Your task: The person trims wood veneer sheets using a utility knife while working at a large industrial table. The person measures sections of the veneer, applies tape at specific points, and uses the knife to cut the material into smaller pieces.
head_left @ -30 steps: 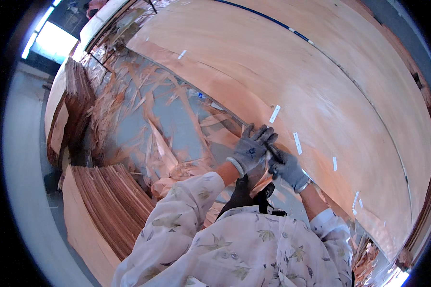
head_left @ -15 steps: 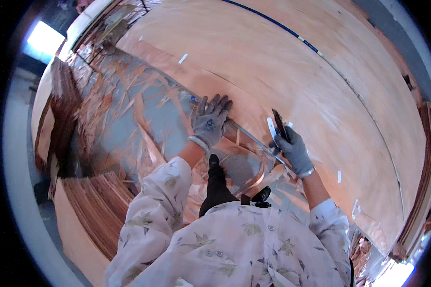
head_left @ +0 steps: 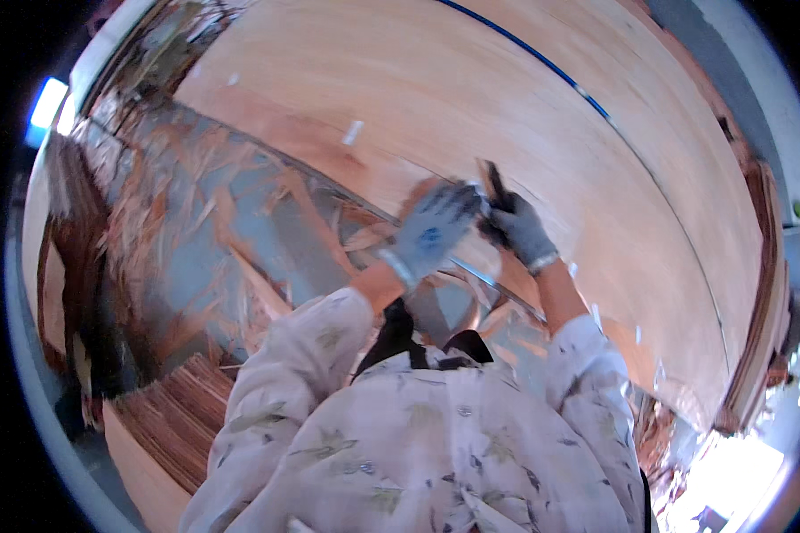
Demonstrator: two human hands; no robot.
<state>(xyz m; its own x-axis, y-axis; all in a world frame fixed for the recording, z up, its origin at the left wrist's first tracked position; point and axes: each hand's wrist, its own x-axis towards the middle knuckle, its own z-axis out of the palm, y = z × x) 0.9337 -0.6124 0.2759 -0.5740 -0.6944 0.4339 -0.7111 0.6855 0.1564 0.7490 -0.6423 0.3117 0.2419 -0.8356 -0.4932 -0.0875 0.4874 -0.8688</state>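
Both hands wear grey gloves over a broad sheet of pale orange wood veneer (head_left: 542, 133). My left hand (head_left: 434, 229) lies palm down near the sheet's front edge, fingers stretched out and somewhat blurred, their tips close to my right hand. My right hand (head_left: 523, 233) is closed around a dark, flat, blade-like tool (head_left: 494, 185) that points up and away. Whether the left fingertips touch the tool or a small white strip beside it is hidden by blur. Below the hands, a thin metal edge (head_left: 473, 269) runs along the veneer's front.
A blue hose-like line (head_left: 542, 59) crosses the veneer sheet. Short white strips (head_left: 353, 133) lie on it. Torn veneer scraps (head_left: 240, 258) litter the grey floor at left. Stacked veneer (head_left: 173, 417) stands at lower left, with another stack (head_left: 67, 240) beyond.
My left hand has left its flat press on the sheet's edge and moved right. My right hand has moved up and left with the tool, so the hands are now close together.
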